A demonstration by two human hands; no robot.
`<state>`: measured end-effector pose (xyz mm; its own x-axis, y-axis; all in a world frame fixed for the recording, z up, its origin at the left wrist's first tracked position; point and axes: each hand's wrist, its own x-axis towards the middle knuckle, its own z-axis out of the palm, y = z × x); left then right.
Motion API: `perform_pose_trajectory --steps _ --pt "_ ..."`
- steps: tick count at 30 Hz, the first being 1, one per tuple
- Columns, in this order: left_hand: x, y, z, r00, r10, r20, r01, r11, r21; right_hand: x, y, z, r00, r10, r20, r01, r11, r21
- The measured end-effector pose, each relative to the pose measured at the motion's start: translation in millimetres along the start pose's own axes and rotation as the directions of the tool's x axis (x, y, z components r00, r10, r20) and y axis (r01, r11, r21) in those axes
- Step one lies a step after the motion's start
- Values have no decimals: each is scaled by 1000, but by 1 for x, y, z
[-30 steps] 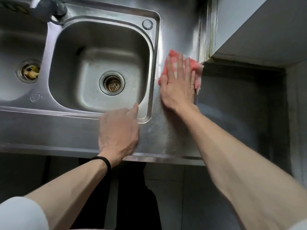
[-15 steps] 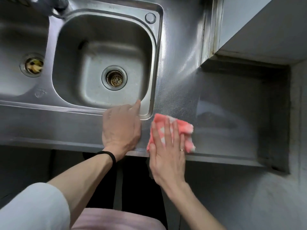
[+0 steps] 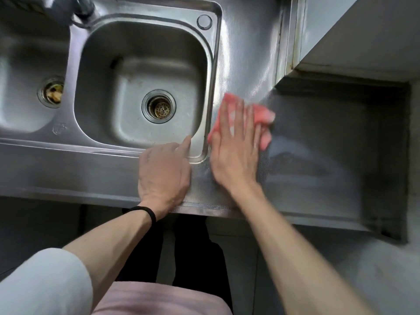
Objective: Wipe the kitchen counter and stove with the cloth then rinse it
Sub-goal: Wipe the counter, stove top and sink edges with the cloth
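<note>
Cloth (image 3: 264, 114) under flat right hand (image 3: 236, 151), beside left hand (image 3: 162, 171)

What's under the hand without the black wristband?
A pink cloth lies under the right hand, pressed flat onto the textured steel counter. The hand covers most of it; only its edges show.

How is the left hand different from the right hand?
The right hand presses flat on the pink cloth, fingers straight; the left hand rests on the bare steel counter with only its thumb showing, fingers tucked away. The left wrist wears a black band; the right wrist has none. The right hand looks blurred, the left hand sharp. Both are on the counter beside the sink.
</note>
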<state>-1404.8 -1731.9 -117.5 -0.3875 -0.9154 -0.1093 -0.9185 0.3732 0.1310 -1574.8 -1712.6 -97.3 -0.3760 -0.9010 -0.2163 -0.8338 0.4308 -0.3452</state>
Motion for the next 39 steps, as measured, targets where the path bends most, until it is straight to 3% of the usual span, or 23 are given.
perform_pose_trajectory --steps 4,7,10,16,19,26,30,33,39 --pt "1 2 1 1000 -12 13 12 1000 -2 -125 11 19 997 -13 75 13 1000 -6" --pt "0 1 2 1000 -15 18 15 1000 -6 -160 38 18 995 8 95 -4 999 -42" --pt "0 1 0 1000 -15 15 15 1000 -18 -124 67 2 996 31 88 -25 997 -69" --pt "0 5 -5 999 -29 25 30 999 -28 29 110 -40 1000 10 9 -9 997 -77" --pt "1 5 -4 999 -27 41 28 1000 -14 44 114 -45 1000 -6 -6 5 995 -98" --pt "-1 3 -2 999 -31 17 32 999 -19 -106 98 -12 999 41 -2 -41 998 -52" --pt "0 5 -4 999 -42 35 43 999 -25 -165 105 -5 997 36 71 -30 996 -84" --pt "0 5 -5 999 -36 34 37 999 -36 -124 116 -18 998 25 64 -19 995 -102" --pt "-1 6 -3 999 -47 16 48 998 -47 26 162 -59 988 135 -75 -146 975 -167"
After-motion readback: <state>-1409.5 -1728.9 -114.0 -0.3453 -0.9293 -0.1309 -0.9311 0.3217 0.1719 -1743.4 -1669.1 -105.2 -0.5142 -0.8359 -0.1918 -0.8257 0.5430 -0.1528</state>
